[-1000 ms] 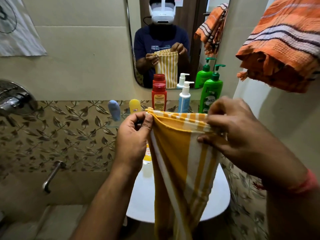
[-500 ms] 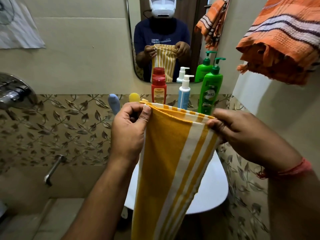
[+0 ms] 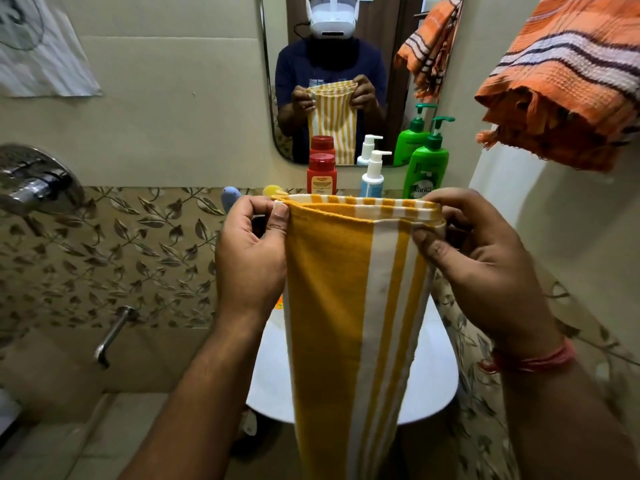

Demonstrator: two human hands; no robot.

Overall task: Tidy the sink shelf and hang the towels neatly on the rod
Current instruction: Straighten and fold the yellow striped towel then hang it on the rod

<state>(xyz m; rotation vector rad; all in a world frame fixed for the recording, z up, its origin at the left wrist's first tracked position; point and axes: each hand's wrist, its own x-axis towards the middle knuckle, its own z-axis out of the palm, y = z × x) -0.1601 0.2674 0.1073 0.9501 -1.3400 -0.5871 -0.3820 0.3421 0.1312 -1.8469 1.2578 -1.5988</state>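
A yellow towel with white stripes (image 3: 349, 306) hangs folded lengthwise in front of me, over the white sink (image 3: 433, 382). My left hand (image 3: 251, 258) pinches its top left corner and my right hand (image 3: 481, 258) pinches its top right corner, so the top edge runs level. An orange striped towel (image 3: 568, 84) hangs bunched at the upper right; the rod under it is hidden. Behind the yellow towel, the shelf carries a red bottle (image 3: 321, 174), a white and blue pump bottle (image 3: 373, 176) and a green pump bottle (image 3: 426, 168).
A mirror (image 3: 391, 64) above the shelf reflects me and the towels. A blue item (image 3: 230, 199) and a yellow item (image 3: 272, 191) stand at the shelf's left end. A chrome mixer (image 3: 31, 181) and a tap spout (image 3: 110, 336) stick out of the left wall.
Both hands have straightened the yellow towel's top edge, which was slanted and now lies level. The right hand has dropped and shifted its grip to the corner.
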